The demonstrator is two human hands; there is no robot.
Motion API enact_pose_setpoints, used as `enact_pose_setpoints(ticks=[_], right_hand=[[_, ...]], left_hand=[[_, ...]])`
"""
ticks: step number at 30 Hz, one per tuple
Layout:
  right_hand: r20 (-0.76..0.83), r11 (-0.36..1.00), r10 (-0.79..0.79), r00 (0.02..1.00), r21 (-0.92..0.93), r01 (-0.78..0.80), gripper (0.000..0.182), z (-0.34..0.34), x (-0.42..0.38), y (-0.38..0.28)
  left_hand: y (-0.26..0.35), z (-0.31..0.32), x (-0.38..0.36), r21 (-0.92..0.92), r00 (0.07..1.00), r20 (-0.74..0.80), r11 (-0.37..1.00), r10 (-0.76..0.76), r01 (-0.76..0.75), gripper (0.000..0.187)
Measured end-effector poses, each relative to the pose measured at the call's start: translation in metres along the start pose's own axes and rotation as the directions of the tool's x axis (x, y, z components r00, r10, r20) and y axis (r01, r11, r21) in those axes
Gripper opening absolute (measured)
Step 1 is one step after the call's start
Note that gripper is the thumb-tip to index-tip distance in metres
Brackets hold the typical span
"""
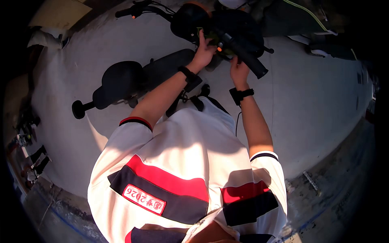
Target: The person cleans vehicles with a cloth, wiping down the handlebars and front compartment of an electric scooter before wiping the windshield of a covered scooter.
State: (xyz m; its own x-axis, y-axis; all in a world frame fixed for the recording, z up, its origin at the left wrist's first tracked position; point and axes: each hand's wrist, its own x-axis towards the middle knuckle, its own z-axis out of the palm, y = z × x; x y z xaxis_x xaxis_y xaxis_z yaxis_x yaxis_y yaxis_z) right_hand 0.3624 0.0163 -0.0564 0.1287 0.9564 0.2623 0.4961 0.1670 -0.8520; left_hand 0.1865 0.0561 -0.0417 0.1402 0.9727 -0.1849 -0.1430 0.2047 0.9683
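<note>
A dark scooter with a black seat (122,77) stands in front of me, its handlebar turned across the top of the view. My left hand (206,52) reaches to the middle of the handlebar, with the index finger stretched up against the dark housing (187,22) and the other fingers apart from it. A small greenish strip shows at that fingertip. My right hand (239,72) is just below the black handlebar grip (254,67), its fingers curled by the bar. Shadow and the bar hide what those fingers touch. Both wrists wear black bands.
The other handlebar grip (123,13) sticks out at upper left. A small black pad on a stem (78,109) juts out behind the seat. Pale concrete floor (308,113) surrounds the scooter. Dark covered items (291,18) stand at upper right. A thin cable (238,121) hangs by my right forearm.
</note>
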Motion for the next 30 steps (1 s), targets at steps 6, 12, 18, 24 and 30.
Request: enact_pose_setpoints(ticks=[6,12,18,24,30], right_hand=[[-0.039,0.999,-0.017,0.999,0.049,0.019,0.020,0.011,0.001,-0.010],[-0.063,1.000,-0.003,0.998,-0.002,0.002,0.022,0.017,0.000,-0.009],[-0.095,0.999,0.032,0.995,0.014,-0.031,0.022,0.016,-0.004,-0.019],[-0.165,0.998,0.029,0.986,-0.056,-0.038,0.027,0.023,-0.011,-0.011],[-0.147,0.994,0.071,0.987,-0.076,-0.083,0.027,0.029,-0.015,-0.016]], left_hand=[[0.020,-0.001,-0.005,-0.182,0.997,0.001,0.980,0.081,-0.080,0.092],[0.049,-0.011,-0.003,-0.140,0.998,0.035,0.989,0.061,-0.055,0.083],[0.050,-0.037,0.008,0.133,0.970,0.078,0.962,0.231,-0.239,0.064],[0.099,-0.042,-0.004,0.509,0.909,0.204,0.754,0.364,-0.416,0.051],[0.113,-0.041,-0.011,0.557,0.762,0.356,0.532,0.541,-0.638,0.049]])
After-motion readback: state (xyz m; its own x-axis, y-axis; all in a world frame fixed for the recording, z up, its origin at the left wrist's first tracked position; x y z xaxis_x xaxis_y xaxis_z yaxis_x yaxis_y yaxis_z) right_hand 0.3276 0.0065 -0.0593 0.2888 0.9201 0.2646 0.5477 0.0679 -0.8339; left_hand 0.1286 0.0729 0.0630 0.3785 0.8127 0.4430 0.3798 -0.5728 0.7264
